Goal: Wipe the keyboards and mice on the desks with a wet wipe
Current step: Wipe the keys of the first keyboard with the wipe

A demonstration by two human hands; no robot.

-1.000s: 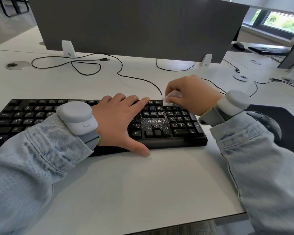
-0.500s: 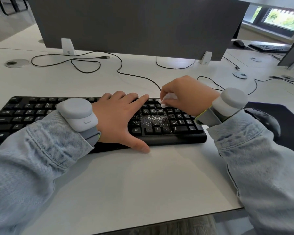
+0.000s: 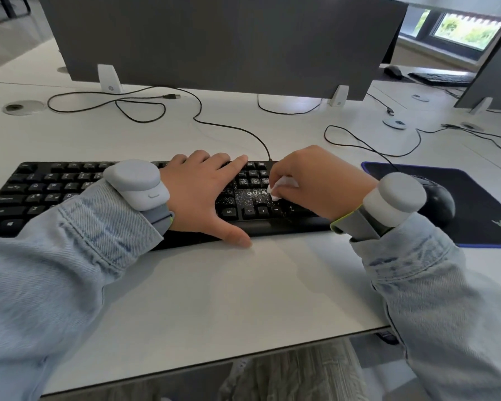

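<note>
A black keyboard (image 3: 55,192) lies across the white desk (image 3: 214,299). My left hand (image 3: 203,195) rests flat on its middle keys, fingers spread, thumb over the front edge. My right hand (image 3: 321,180) is curled over the keyboard's right part and pinches a small white wet wipe (image 3: 278,189) against the dusty patch near the arrow keys. A black mouse (image 3: 437,201) sits on a dark mouse pad (image 3: 480,198) to the right, partly hidden by my right wrist.
A dark grey partition (image 3: 214,39) stands behind the keyboard. Loose black cables (image 3: 122,102) trail over the desk behind it. A second keyboard (image 3: 440,78) and mouse (image 3: 392,71) lie on the far right desk. The desk's front edge runs below my forearms.
My right hand has slid the wipe from the keys at the keyboard's top right down towards the arrow-key area. My left hand has stayed flat in place.
</note>
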